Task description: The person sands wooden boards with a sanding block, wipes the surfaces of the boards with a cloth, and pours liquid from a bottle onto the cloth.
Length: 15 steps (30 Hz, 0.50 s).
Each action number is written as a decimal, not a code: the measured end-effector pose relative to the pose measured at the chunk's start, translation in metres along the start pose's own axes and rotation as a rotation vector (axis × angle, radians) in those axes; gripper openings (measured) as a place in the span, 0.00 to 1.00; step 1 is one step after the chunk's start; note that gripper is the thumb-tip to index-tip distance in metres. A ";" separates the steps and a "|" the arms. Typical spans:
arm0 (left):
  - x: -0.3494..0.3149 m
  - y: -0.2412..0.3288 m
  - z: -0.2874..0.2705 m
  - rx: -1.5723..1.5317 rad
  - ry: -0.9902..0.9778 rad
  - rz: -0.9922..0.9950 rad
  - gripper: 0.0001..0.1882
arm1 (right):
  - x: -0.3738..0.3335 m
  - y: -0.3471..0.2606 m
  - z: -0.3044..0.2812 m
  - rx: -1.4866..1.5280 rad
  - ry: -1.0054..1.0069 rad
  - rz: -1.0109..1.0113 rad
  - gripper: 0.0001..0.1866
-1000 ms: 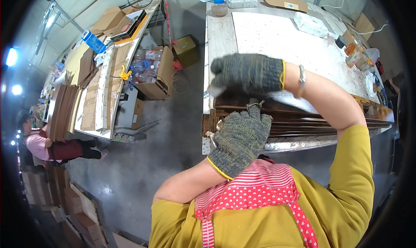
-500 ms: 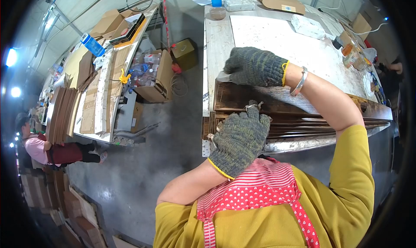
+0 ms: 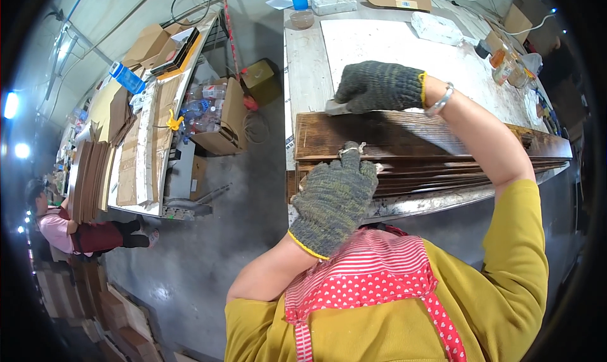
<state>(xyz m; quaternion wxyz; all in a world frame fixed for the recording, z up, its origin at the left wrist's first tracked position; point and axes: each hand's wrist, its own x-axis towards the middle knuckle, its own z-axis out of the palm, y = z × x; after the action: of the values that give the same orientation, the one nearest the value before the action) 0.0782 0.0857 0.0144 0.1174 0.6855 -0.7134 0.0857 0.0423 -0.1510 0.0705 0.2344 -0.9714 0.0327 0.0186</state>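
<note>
At boards (image 3: 319, 136) | right hand (image 3: 382, 87) curled round pale object (image 3: 333, 108) | left hand (image 3: 335, 199) palm-down, grip unclear

We've got a grey, smooth floor (image 3: 190, 261), slightly glossy, with a glare patch at lower left. Pale wall (image 3: 107, 11) behind, diagonal metal struts (image 3: 78, 33) at upper left. Two benches: our pale-topped workbench (image 3: 305, 61) in front, plus a cluttered white-edged side table (image 3: 144, 210) to the left, floor aisle between them. Lighting: we see a bright lamp (image 3: 11, 105) blown out at the left rim, a smaller round light (image 3: 23, 151) below it. Right rim goes dark.
</note>
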 end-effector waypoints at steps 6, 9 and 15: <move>0.000 -0.004 -0.007 0.001 0.079 0.124 0.17 | -0.052 0.040 -0.027 -0.062 -0.080 0.012 0.16; -0.002 -0.001 -0.004 0.030 -0.008 0.031 0.18 | -0.056 0.037 -0.044 -0.054 -0.172 0.090 0.15; 0.010 0.015 -0.013 0.130 -0.019 -0.042 0.19 | -0.009 0.042 -0.029 0.083 -0.024 -0.181 0.18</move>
<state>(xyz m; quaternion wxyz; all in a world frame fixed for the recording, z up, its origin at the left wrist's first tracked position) 0.0636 0.0803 0.0306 0.0677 0.7071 -0.6930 0.1230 0.0310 -0.2010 0.0775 0.2755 -0.9596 -0.0574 0.0077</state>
